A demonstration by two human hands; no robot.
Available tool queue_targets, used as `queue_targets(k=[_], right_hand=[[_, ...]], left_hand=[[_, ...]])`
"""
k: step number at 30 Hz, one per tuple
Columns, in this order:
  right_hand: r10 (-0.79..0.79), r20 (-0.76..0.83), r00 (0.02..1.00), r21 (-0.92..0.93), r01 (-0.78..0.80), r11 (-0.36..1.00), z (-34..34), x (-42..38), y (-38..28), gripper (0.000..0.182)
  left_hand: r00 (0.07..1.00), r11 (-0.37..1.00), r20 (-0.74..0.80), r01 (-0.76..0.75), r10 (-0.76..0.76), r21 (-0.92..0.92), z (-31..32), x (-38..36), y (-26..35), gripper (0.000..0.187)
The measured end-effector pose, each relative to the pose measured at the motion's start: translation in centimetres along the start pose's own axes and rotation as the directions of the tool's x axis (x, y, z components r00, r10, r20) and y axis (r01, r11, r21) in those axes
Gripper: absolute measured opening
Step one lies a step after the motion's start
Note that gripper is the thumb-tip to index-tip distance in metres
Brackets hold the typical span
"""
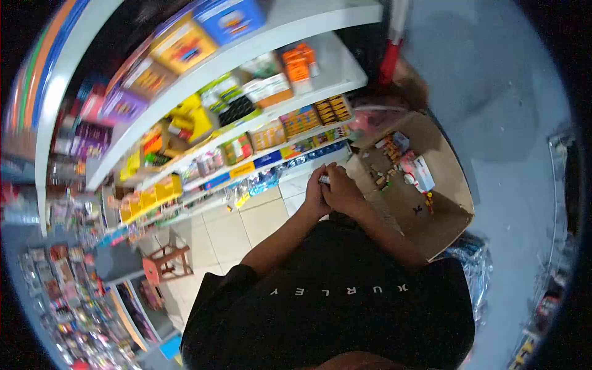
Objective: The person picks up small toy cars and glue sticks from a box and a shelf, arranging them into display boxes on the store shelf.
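Note:
My left hand (315,196) and my right hand (343,192) are together in front of my black shirt, fingers curled in against each other. A small whitish-grey object (324,179) shows between them, too small and too covered to name. Close by my right hand stands an open cardboard box (452,166). Several small loose pieces lie inside it, along with a white card or pack (423,174) and an orange-and-brown cluster of items (388,148).
Shelves (336,65) stacked with small boxes and packets curve across the front and left. A reddish stool (165,264) stands on the tiled floor (229,237). Plastic-wrapped goods (478,262) lie beside the box, near a blue-grey wall (499,80). More packaged goods (74,308) fill the lower left.

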State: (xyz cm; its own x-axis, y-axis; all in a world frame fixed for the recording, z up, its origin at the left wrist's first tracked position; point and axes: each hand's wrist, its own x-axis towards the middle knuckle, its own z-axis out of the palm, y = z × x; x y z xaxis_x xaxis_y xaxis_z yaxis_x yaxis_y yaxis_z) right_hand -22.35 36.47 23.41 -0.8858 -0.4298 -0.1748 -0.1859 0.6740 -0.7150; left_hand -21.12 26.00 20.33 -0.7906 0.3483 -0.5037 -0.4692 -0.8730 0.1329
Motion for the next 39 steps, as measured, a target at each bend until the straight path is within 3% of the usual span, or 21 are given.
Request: queue_targets(k=[3,7,9,10,13,14,17,19,20,23,25,31,34,38,39], right_hand=[[-0.104,0.090,0.991,-0.001,0.104,0.995,3.8,-0.4,-3.5,0.054],[-0.263,0.233,0.936,0.148,0.233,0.961,8.0,-0.7,-6.7,0.059],[-0.259,0.341,0.903,0.207,0.197,0.958,8.9,-1.2,-8.1,0.070],[-0.254,0.405,0.878,0.235,0.169,0.957,9.5,-1.1,-8.4,0.072],[-0.261,0.488,0.833,0.284,0.131,0.950,9.8,-2.1,-10.7,0.079],[-0.275,0.492,0.826,0.290,0.143,0.946,10.5,-2.4,-10.5,0.078],[-0.255,0.560,0.788,0.291,0.102,0.951,10.3,-3.8,-13.0,0.074],[-0.225,0.614,0.757,0.295,0.045,0.955,10.6,-4.3,-14.0,0.072],[-0.239,0.583,0.776,0.308,0.061,0.949,11.2,-4.6,-14.0,0.066],[-0.293,0.502,0.814,0.320,0.141,0.937,12.6,-5.3,-14.1,0.053],[-0.353,0.463,0.813,0.299,0.231,0.926,12.7,-5.4,-15.1,0.046],[-0.351,0.469,0.810,0.349,0.196,0.916,12.9,-5.8,-18.1,0.035],[-0.158,0.529,0.834,0.356,-0.049,0.933,14.1,-6.0,-18.3,0.034],[-0.380,0.338,0.861,0.340,0.265,0.902,15.7,-5.6,-16.4,0.033],[-0.372,0.355,0.857,0.300,0.272,0.914,15.3,-5.2,-16.4,0.031]], left_hand=[[1.000,0.992,-0.003,-0.029,0.029,-0.121,-4.4,-4.0,2.2,0.040],[0.983,0.992,-0.139,-0.122,0.116,-0.036,-8.5,-10.1,4.3,0.039],[0.972,0.979,-0.124,-0.192,0.199,0.062,-10.0,-12.7,4.9,0.039],[0.977,0.982,-0.177,-0.143,0.120,-0.121,-9.2,-14.0,5.2,0.036],[0.989,0.983,-0.086,-0.129,0.118,-0.130,-12.3,-16.5,5.8,0.035],[0.985,0.988,0.171,-0.011,0.037,-0.152,-15.5,-16.7,6.2,0.035],[0.990,1.000,0.141,0.023,-0.022,0.001,-12.1,-21.8,7.3,0.036],[0.999,1.000,-0.030,-0.013,0.014,0.020,-12.5,-23.2,7.0,0.039],[0.993,0.999,-0.111,-0.030,0.033,0.035,-12.8,-23.6,6.9,0.040],[1.000,1.000,-0.027,-0.003,0.004,0.031,-14.1,-24.9,7.3,0.043],[0.998,0.998,-0.056,-0.024,0.027,0.057,-14.3,-26.0,7.6,0.044],[0.995,0.997,-0.090,-0.040,0.045,0.063,-15.6,-27.6,8.6,0.040],[0.986,0.994,-0.164,0.005,0.013,0.112,-15.9,-27.6,8.9,0.038],[0.990,0.994,-0.141,0.037,-0.022,0.106,-16.6,-26.8,8.8,0.036],[0.993,0.994,-0.113,0.034,-0.022,0.104,-16.3,-26.6,9.0,0.036]])
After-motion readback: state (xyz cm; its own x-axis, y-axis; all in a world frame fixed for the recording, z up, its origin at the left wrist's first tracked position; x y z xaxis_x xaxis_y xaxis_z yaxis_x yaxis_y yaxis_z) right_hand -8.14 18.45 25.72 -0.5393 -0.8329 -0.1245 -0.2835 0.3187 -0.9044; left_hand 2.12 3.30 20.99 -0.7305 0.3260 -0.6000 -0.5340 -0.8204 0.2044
